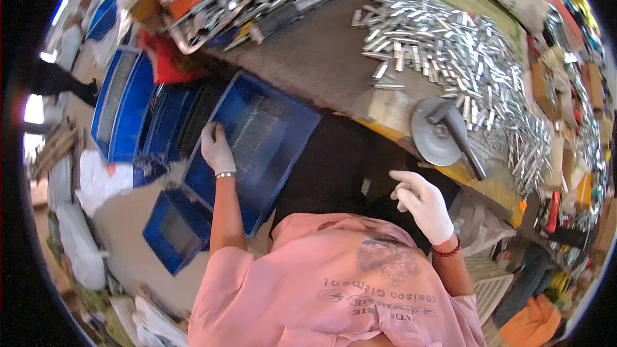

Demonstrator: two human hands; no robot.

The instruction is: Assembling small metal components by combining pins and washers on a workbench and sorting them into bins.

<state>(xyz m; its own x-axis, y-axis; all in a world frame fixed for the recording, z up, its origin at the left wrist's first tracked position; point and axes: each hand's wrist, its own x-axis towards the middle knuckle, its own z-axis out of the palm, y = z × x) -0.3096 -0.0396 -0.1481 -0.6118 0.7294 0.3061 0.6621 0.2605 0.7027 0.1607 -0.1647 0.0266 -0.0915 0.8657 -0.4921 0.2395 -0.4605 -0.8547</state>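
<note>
A large blue bin (283, 148) was tilted beside the lap (331, 167), where room was left; at least three other blue bins (122, 106) were counted. The table (328, 58) edge was partly taken by one grey disc (428, 144), beside uncountable metal pieces (450, 51). The left hand (218, 148) was curled at the large bin's left side, grip undetermined; the right hand (425, 207) was half-open, apparently empty.

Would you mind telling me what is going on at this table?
Someone in a pink shirt has a gloved left hand at the left rim of a blue bin beside the table. The gloved right hand is in front of the body, forefinger extended; whether its curled fingers hold anything is unclear. A heap of short metal pieces lies spread on the table, near a round grey disc.
</note>
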